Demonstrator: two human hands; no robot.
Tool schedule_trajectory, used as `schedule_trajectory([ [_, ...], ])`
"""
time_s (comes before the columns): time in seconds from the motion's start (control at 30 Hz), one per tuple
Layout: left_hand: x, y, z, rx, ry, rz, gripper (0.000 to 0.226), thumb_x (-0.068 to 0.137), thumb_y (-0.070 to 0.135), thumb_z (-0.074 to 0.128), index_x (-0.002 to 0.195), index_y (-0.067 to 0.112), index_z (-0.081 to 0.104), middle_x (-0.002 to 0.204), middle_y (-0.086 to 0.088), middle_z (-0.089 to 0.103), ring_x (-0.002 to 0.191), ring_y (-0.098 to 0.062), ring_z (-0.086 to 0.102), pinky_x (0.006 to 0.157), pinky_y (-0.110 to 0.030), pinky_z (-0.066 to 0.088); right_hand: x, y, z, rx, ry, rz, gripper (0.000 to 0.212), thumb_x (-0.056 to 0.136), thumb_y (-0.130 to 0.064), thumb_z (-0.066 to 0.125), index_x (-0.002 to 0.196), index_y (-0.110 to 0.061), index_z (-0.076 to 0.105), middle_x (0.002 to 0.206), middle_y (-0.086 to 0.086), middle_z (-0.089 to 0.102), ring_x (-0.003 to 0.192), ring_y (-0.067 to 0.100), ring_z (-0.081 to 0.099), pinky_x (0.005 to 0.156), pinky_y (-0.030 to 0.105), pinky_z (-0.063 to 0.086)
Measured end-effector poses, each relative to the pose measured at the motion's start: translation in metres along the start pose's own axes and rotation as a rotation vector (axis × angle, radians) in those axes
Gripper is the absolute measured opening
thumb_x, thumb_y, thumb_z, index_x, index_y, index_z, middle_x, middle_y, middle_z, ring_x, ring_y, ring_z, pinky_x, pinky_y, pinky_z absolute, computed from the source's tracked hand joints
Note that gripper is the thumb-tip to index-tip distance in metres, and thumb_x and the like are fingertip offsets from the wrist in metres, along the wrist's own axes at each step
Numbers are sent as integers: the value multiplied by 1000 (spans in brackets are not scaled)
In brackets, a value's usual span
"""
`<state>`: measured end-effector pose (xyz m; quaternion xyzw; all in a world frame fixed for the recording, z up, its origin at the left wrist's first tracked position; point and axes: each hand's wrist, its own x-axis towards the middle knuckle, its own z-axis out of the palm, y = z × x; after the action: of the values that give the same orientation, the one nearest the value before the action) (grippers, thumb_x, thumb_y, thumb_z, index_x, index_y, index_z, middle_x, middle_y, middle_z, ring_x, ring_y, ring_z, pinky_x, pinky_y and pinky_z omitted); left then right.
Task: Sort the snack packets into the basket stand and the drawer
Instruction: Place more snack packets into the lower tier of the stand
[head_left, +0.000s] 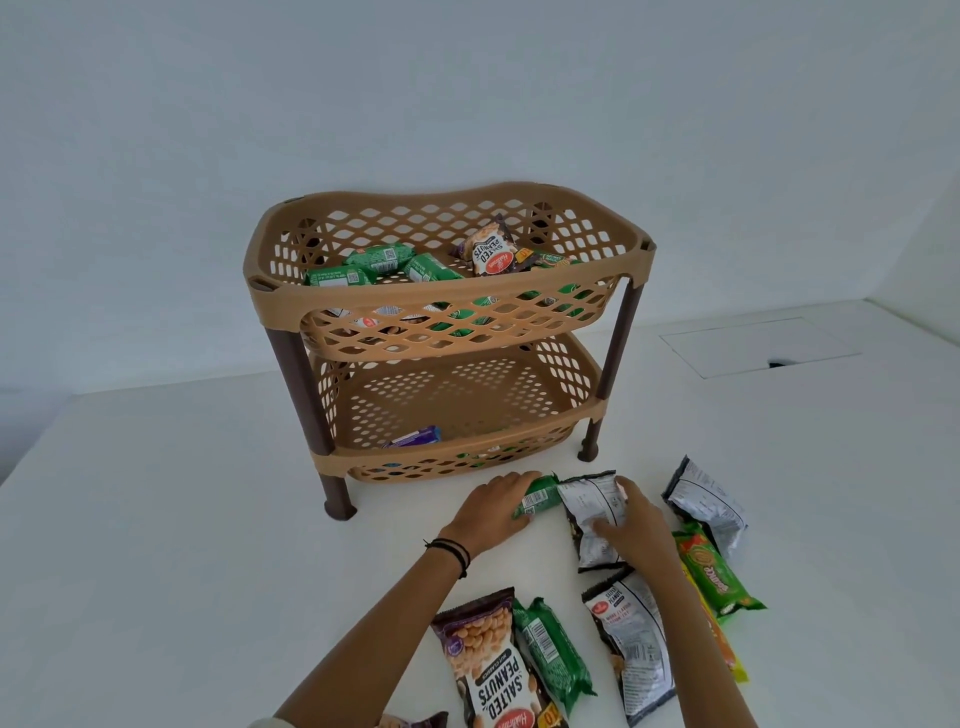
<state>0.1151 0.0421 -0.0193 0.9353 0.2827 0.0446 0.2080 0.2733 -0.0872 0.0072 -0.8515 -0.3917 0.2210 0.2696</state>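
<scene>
A tan two-tier basket stand (447, 299) stands on the white table. Its top basket holds several green packets (382, 260) and a salted peanuts packet (491, 249). In the lower basket lies a purple packet (415, 437). In front of the stand, my left hand (491, 506) grips a green biscuit packet (537, 496) on the table. Beside it, my right hand (631, 530) closes on a silver peanut packet (592, 512). More packets lie nearer me: a salted peanuts packet (493, 665), a green packet (553, 649), a silver one (636, 639).
At the right lie another silver packet (709, 501), a green-and-orange biscuit packet (719, 574) and a yellow one (727, 654). A flush panel with a small dark notch (758, 345) sits in the tabletop at the far right. The wall stands close behind the stand.
</scene>
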Motion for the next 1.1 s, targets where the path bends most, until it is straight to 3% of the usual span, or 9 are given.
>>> schedule_trajectory([
  [0.1,-4,-4,-2,-17,-3,-9,56,91,22,52,143,20,28,133,-11,47,119,-28,46,90,-38,44,0,-5,-4,64,34,-26,69,81,-22,69,139,-10,34,98,7,56,79,18,46,71,27,39],
  [0.17,-7,-7,-4,-29,-4,-21,56,92,22,51,143,20,29,134,-10,47,120,-27,45,90,-36,43,1,-13,-11,136,33,-30,68,80,-22,70,138,-12,36,111,11,59,88,22,53,76,28,42],
  [0.23,-9,-9,-6,-40,0,-35,56,92,23,52,142,21,29,135,-9,47,121,-27,45,89,-34,41,4,-23,-17,270,26,-28,68,79,-23,72,137,-16,39,122,13,57,106,26,55,88,37,47],
  [0.33,-13,-14,-8,-43,1,-51,56,91,23,52,142,21,29,135,-9,47,121,-26,45,88,-32,41,5,-45,-28,406,-13,-96,59,77,-25,73,130,-20,47,122,9,61,108,26,59,92,46,51],
  [0.43,-17,-19,-10,-41,-6,-65,56,91,24,52,142,21,29,136,-9,47,121,-26,45,92,-34,42,9,-72,-37,510,-44,-188,47,79,-21,71,122,-23,52,118,5,62,105,21,60,90,42,53],
  [0.67,-26,-33,-16,-55,-33,-89,58,90,24,53,143,23,28,137,-9,46,121,-25,46,94,-37,44,53,-123,-38,609,31,-271,60,78,-22,72,132,-25,44,133,-3,51,121,16,49,101,39,45],
  [0.93,-36,-43,-22,-81,-73,-82,56,89,24,55,141,25,32,136,-5,48,119,-23,47,92,-35,43,107,-150,-22,312,211,-275,62,86,-20,63,139,-12,33,136,9,52,125,28,48,101,35,40],
  [1.1,-41,-34,-32,-79,-85,18,53,87,18,55,137,23,38,125,-7,54,111,-24,49,87,-36,43,136,-135,0,-23,56,-234,65,86,-18,61,142,-11,27,139,14,48,125,33,48,98,40,44],
])
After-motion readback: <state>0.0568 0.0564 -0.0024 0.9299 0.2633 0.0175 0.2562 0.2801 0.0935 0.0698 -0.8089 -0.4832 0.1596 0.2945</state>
